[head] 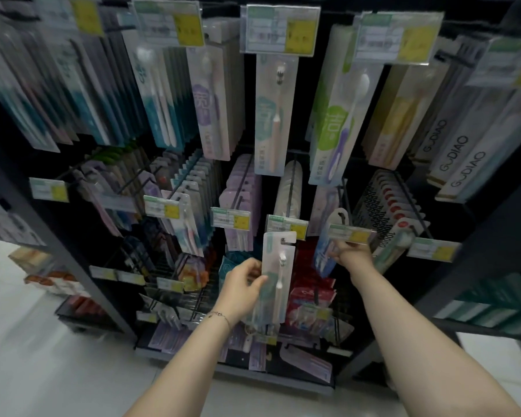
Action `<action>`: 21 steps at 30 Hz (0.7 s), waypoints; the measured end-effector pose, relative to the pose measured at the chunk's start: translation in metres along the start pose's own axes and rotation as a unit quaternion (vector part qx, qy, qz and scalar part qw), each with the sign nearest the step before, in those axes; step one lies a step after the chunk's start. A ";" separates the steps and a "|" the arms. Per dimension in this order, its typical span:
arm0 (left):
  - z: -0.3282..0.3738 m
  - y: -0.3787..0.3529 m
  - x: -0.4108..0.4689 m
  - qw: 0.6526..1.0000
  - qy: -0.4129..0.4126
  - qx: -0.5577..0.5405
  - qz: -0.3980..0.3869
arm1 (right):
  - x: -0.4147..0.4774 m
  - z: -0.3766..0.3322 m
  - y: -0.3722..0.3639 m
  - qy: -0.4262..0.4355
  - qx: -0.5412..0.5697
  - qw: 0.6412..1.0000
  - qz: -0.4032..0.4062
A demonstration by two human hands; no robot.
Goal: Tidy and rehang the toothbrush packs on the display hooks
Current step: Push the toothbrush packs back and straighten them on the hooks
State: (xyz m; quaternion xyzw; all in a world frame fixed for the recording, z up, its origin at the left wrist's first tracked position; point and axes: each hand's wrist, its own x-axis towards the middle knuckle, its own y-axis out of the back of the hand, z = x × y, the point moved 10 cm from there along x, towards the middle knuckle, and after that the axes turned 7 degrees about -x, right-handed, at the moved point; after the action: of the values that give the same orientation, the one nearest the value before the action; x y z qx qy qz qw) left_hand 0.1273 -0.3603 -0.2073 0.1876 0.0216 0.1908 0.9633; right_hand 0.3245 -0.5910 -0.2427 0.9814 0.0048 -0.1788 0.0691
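While the left hand (244,281) pinches the toothbrush pack (278,257) mid-card, likely light, stiff and slick, the right hand (351,251) grips a blue pack (324,260).

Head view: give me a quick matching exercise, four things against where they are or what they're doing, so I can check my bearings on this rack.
Things:
1. left hand
2. right hand
3. GUDIAO packs
4. green-labelled pack

Places or states:
A. hangs in the top row, right of centre
B. grips a bluish pack just under a price tag
C. holds a pale toothbrush pack, not hung
D. at the far upper right

Pairs: 1-C, 2-B, 3-D, 4-A.
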 end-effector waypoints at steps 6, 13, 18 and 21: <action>0.008 0.009 0.003 1.000 -0.029 0.002 -0.004 | -0.011 -0.004 0.011 0.077 -0.059 0.995 0.009; 0.005 0.021 0.009 0.999 -0.039 -0.018 0.007 | -0.041 -0.002 0.020 0.131 -0.099 0.986 0.010; 0.008 0.029 0.013 0.998 -0.061 -0.021 0.020 | -0.076 -0.009 0.024 0.170 -0.093 0.981 0.008; 0.009 0.036 0.013 0.997 -0.073 -0.020 0.021 | -0.089 -0.005 0.016 0.185 -0.118 0.975 -0.019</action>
State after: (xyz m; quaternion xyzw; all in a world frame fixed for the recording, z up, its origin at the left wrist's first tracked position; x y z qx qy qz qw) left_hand 0.1273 -0.3277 -0.1855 0.1816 -0.0565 0.1976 0.9617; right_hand 0.2435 -0.6050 -0.2046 0.9821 0.0571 0.0069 0.1794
